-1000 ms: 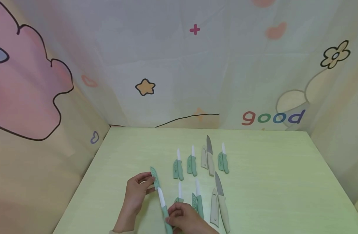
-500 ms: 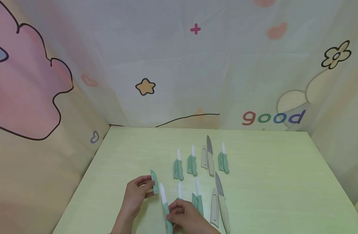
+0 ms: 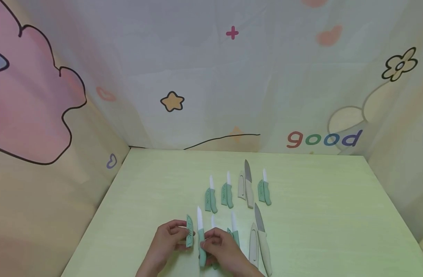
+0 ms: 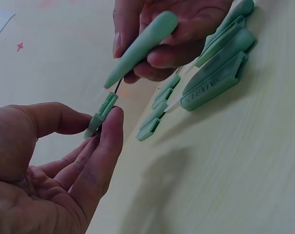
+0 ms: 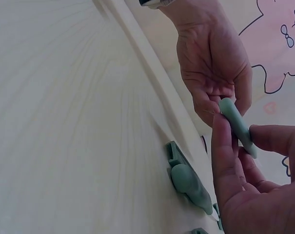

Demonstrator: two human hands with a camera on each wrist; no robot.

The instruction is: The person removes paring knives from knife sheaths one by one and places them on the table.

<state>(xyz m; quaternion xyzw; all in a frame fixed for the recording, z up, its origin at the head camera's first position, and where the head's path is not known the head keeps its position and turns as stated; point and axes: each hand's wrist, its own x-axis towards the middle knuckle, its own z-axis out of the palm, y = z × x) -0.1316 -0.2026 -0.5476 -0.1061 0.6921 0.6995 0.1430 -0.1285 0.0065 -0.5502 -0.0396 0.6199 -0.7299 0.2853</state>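
In the head view my left hand [image 3: 168, 240] pinches a green knife sheath [image 3: 189, 232] between thumb and fingers. To its right, my right hand [image 3: 222, 246] grips the green handle of a paring knife [image 3: 202, 246], its white blade pointing away from me. Blade and sheath stand side by side, a small gap between them. The left wrist view shows the sheath [image 4: 102, 114] below the knife's handle [image 4: 145, 46], both held above the table. In the right wrist view the handle [image 5: 237, 124] sits between my right thumb and fingers; the sheath is hidden there.
On the table [image 3: 318, 215], several green paring knives, such as a far-row knife [image 3: 212, 200], lie beside their sheaths. Two beige-handled knives, a far one [image 3: 248, 188] and a near one [image 3: 263, 244], also lie unsheathed. A printed curtain [image 3: 204, 77] hangs behind.
The knife's blade tip, at the sheath's lower end earlier, is now apart and beside the sheath. The sheath has come nearer and to the right; the knife has moved farther away from me.
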